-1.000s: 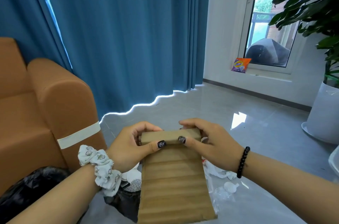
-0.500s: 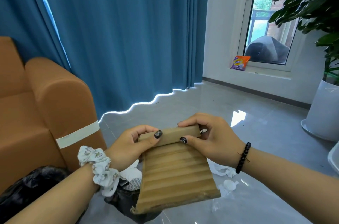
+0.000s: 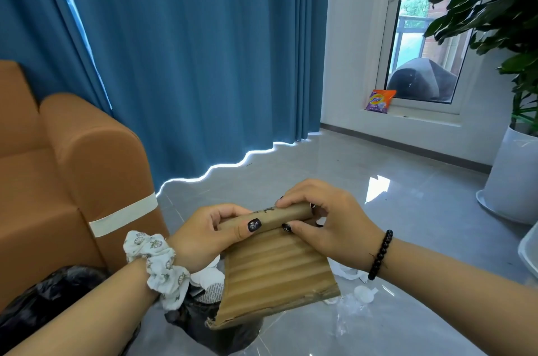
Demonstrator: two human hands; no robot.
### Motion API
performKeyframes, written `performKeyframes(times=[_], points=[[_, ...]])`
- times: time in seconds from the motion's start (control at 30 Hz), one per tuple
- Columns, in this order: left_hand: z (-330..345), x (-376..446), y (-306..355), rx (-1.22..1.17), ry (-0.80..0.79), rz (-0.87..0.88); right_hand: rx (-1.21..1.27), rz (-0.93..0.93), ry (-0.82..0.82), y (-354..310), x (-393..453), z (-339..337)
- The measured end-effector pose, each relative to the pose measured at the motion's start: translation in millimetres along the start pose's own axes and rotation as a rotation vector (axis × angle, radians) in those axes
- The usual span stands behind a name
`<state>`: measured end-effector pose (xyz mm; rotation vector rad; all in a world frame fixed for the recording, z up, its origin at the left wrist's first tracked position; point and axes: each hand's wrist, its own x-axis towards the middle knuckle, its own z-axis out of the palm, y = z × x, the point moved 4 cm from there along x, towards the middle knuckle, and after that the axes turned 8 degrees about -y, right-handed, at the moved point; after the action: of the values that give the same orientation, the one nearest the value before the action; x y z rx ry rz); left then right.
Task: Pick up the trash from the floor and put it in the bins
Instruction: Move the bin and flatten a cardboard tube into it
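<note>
Cardboard: a brown corrugated cardboard sheet (image 3: 276,274), its far end curled into a tight roll, is held in the air at the near centre, above the floor; the loose near end slopes down toward the camera, with a torn near-left corner.
Left hand: the left hand (image 3: 203,236) grips the left end of the roll, thumb with a dark painted nail pressed on top, fingers curled behind; a white floral fabric scrunchie (image 3: 157,265) sits on the wrist.
Right hand: the right hand (image 3: 329,221) grips the right end of the roll, fingers curled over the far side and thumb on the near side; a black beaded bracelet (image 3: 380,255) circles the wrist.
Bin: a black plastic bag-lined bin (image 3: 230,335) stands on the floor just under the cardboard's near end, with white round pieces visible inside at its left.
Floor trash: crumpled white paper and clear plastic scraps (image 3: 358,288) lie on the glossy grey tiled floor (image 3: 407,210), right of the cardboard.
Surroundings: an orange leather sofa (image 3: 72,169) at left, blue pleated curtains (image 3: 189,49) behind, a white plant pot (image 3: 509,178) at far right, an orange-and-purple detergent packet (image 3: 380,100) by the glass door.
</note>
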<state>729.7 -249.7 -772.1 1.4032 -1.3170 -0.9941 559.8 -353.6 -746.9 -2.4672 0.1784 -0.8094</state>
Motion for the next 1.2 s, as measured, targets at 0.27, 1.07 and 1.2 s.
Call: performKeyframes(times=[0.27,1.07,1.2], points=[[-5.4,-0.5,1.8,0.056,0.084,0.108,0.39,0.342,-0.08,11.7,-0.5,1.8],[-7.1,-1.8,1.6,0.02,0.075,0.114,0.395,0.316,-0.068,3.4,0.2,-2.7],[-8.5,-2.6,1.7,0.049,0.101,0.133,0.531,0.44,-0.136,3.9,-2.5,-2.5]])
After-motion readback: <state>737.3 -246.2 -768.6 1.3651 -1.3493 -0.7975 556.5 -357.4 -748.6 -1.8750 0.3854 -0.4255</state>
